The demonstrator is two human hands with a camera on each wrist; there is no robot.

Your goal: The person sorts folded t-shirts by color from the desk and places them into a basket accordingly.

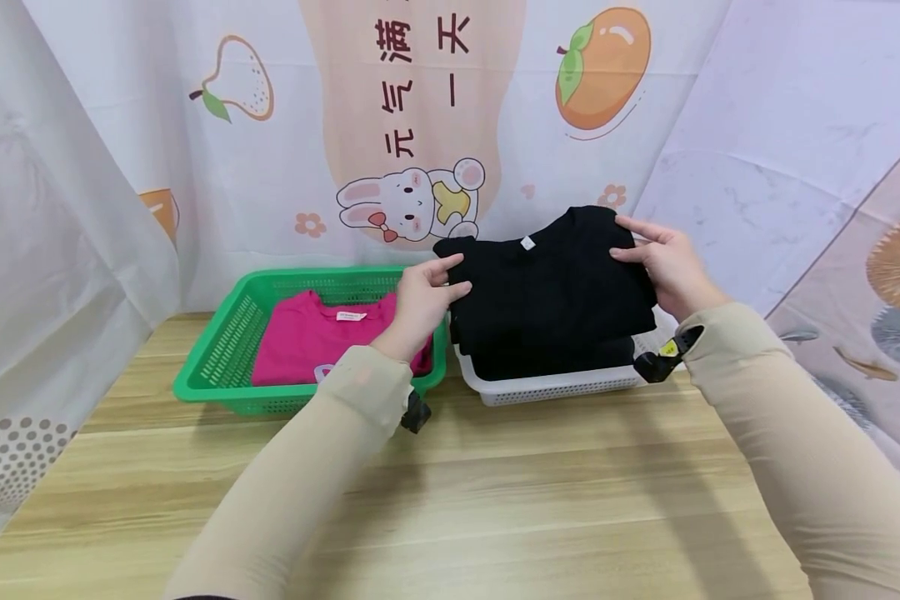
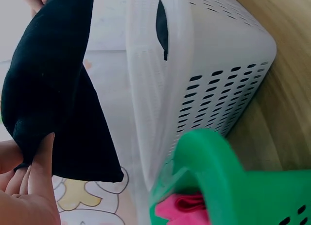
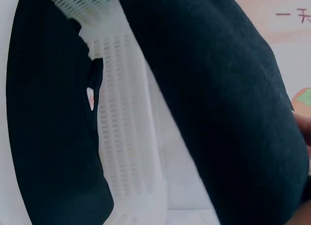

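Note:
A folded black T-shirt [image 1: 551,279] with a small white neck label hangs between both hands, raised over the white basket [image 1: 562,385]. My left hand [image 1: 422,302] pinches its left shoulder between thumb and fingers; the left wrist view shows the cloth bunched in that grip. At the opposite shoulder, my right hand [image 1: 671,265] pinches the fabric the same way. Below lies another piece of black clothing [image 3: 53,123] inside the white basket, its label showing in the right wrist view. The right hand shows only at the edge of that view.
Left of the white basket stands a green basket [image 1: 251,393] holding a folded pink T-shirt [image 1: 292,337]. Both baskets sit on a wood-grain table [image 1: 495,492]. A printed curtain [image 1: 255,192] hangs close behind them.

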